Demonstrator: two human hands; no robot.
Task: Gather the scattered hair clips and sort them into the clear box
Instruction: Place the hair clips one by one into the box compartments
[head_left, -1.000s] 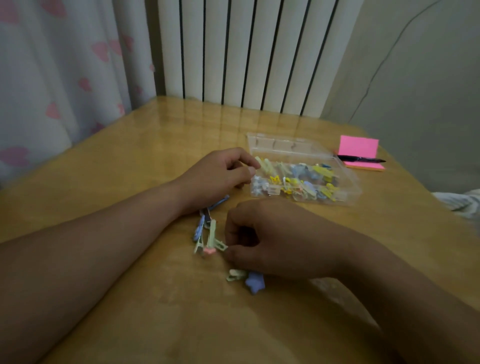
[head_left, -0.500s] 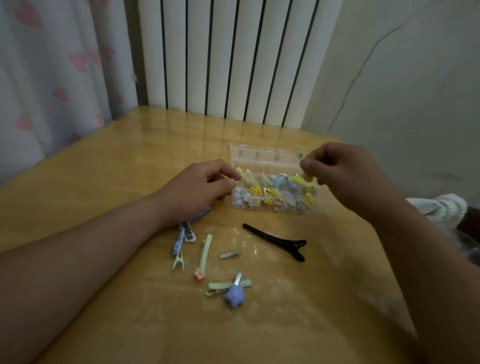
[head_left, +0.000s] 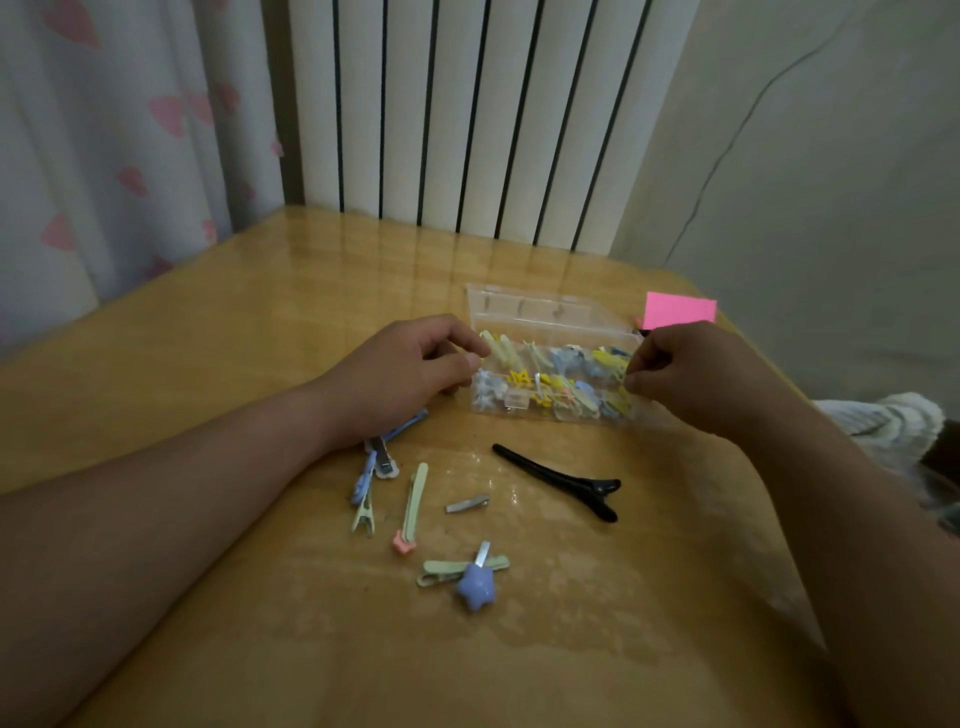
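Note:
The clear box (head_left: 550, 312) stands open mid-table, holding several yellow, green and blue clips. My left hand (head_left: 410, 374) grips its left end with curled fingers. At the box's right end, my right hand (head_left: 696, 379) hovers over the clips with fingertips pinched together, seemingly on a small hair clip that is mostly hidden. Loose on the table nearer me lie a long black clip (head_left: 561, 480), a green clip with a pink end (head_left: 414, 504), a small silver clip (head_left: 466, 504), a purple star clip (head_left: 475, 587) and blue clips (head_left: 363, 478) beside my left wrist.
A pink sticky-note pad (head_left: 678, 309) lies behind the box at the right. A white radiator (head_left: 467, 114) and a heart-print curtain (head_left: 104, 156) stand behind the wooden table (head_left: 260, 338). Pale fabric (head_left: 883, 415) lies past the table's right edge.
My right hand lifted off the loose clips, uncovering the black clip, swung up over the box and has now dropped to its right end. My left hand stayed on the box.

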